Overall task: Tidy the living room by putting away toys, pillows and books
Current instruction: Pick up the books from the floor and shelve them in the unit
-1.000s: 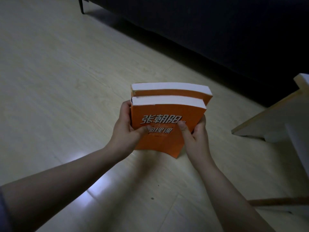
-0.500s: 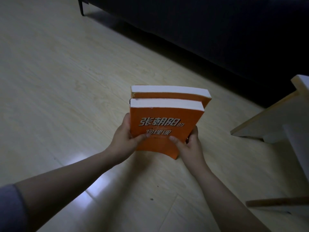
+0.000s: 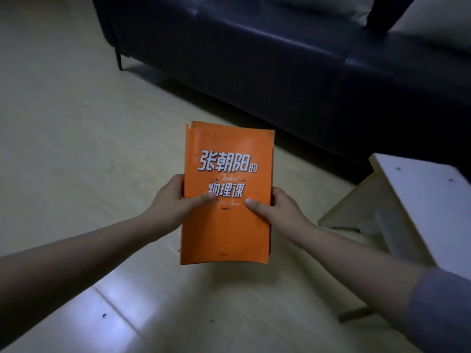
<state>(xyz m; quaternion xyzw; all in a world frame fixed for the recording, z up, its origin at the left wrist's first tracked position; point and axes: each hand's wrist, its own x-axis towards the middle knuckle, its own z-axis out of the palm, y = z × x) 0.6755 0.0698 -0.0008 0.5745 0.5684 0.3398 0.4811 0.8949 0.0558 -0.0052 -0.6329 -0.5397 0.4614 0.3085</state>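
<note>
An orange book (image 3: 229, 154) with white Chinese lettering faces me, held in the air above the floor. My left hand (image 3: 173, 202) grips its left edge with the thumb across the cover. My right hand (image 3: 277, 210) grips its right edge, thumb also on the cover. Earlier frames showed a second orange book stacked behind this one; it is hidden behind the front cover now.
A dark leather sofa (image 3: 280, 59) runs across the back, with pale cushions (image 3: 438, 21) at its right end. A white wooden stool (image 3: 418, 200) stands at the right. Pale wood floor (image 3: 63, 149) spreads to the left and below.
The books have been lifted and tilted so the front cover faces me flat; the white page edges no longer show. My view has risen, revealing more of the sofa.
</note>
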